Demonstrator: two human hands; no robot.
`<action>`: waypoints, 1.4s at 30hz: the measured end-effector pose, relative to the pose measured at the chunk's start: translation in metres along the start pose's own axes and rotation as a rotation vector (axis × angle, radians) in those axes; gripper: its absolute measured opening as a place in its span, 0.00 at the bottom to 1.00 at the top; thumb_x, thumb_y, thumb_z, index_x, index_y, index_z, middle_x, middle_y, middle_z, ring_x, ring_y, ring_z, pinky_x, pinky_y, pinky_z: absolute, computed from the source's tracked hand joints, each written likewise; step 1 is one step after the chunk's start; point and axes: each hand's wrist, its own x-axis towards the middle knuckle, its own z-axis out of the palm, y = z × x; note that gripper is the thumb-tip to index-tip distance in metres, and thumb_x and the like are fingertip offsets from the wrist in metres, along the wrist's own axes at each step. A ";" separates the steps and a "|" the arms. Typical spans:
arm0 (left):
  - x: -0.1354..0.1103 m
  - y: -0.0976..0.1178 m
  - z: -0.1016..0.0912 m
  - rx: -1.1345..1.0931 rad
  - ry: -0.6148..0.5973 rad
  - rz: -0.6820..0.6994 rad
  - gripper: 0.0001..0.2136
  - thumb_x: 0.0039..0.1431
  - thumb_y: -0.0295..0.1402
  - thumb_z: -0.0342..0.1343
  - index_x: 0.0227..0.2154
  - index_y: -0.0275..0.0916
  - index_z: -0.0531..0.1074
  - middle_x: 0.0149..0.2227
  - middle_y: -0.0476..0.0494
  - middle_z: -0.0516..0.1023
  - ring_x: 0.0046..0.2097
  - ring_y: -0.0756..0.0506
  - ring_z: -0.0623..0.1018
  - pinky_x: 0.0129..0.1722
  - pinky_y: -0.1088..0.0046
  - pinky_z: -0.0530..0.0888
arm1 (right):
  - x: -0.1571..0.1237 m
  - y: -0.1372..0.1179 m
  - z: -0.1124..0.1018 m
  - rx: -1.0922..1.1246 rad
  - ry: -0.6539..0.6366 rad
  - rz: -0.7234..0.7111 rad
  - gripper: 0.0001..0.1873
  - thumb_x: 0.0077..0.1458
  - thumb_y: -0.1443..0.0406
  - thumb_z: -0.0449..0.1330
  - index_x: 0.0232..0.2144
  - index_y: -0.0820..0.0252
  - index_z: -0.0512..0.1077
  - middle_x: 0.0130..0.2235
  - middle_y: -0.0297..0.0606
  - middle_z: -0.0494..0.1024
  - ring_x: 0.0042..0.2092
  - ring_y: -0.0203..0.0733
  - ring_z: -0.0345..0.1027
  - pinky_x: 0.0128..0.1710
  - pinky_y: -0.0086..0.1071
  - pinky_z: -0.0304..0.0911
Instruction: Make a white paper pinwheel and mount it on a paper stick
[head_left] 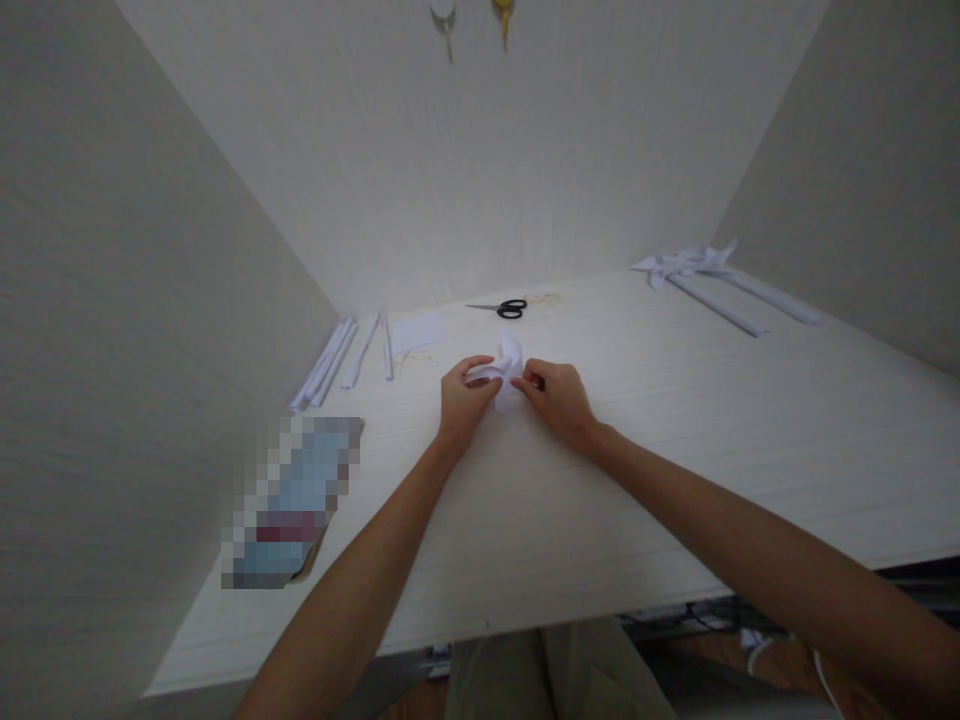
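Head-worn view, forward and downward over the tabletop [675, 400]

White is shown by the folded paper [510, 350], the paper rolls [326, 362] and the square sheet [418, 333]. The scissors [500, 308] are marked by black handles and grey blades, the whitish tabletop [540, 540] by fine greyish streaks. Yellow is seen in one hook [503, 10], khaki in the trousers [499, 675].

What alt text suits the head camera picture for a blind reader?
A left hand and right hand hold a folded white paper piece over a white table. Scissors lie beyond it; rolled paper tubes are to the left, folded paper shapes and two long tubes to the right.
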 end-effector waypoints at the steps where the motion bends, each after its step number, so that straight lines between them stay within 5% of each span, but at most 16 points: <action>1: 0.000 0.000 0.000 0.002 -0.001 0.002 0.16 0.35 0.25 0.57 0.33 0.33 0.71 0.24 0.47 0.74 0.25 0.51 0.72 0.22 0.80 0.67 | 0.000 0.000 0.000 0.001 0.000 -0.001 0.10 0.48 0.64 0.56 0.18 0.61 0.65 0.19 0.32 0.67 0.23 0.33 0.57 0.24 0.26 0.49; 28: -0.001 0.001 0.002 0.071 0.057 0.033 0.14 0.35 0.24 0.57 0.31 0.34 0.70 0.18 0.52 0.70 0.19 0.54 0.69 0.17 0.82 0.63 | 0.000 -0.003 -0.001 -0.014 -0.080 -0.047 0.16 0.52 0.63 0.54 0.15 0.62 0.64 0.17 0.33 0.68 0.20 0.32 0.57 0.24 0.27 0.49; 34: 0.001 0.000 0.002 0.064 0.069 0.052 0.14 0.34 0.25 0.57 0.30 0.34 0.69 0.20 0.51 0.71 0.21 0.53 0.70 0.18 0.81 0.65 | -0.002 -0.006 -0.002 0.085 -0.105 -0.040 0.06 0.52 0.64 0.54 0.26 0.61 0.65 0.16 0.29 0.68 0.18 0.30 0.57 0.21 0.25 0.49; 42: 0.002 -0.001 0.000 0.110 0.101 0.058 0.14 0.35 0.25 0.57 0.31 0.34 0.69 0.20 0.50 0.72 0.22 0.52 0.71 0.20 0.80 0.67 | 0.000 -0.001 0.000 0.237 -0.076 -0.129 0.11 0.48 0.68 0.56 0.16 0.63 0.65 0.17 0.32 0.71 0.20 0.31 0.63 0.23 0.24 0.55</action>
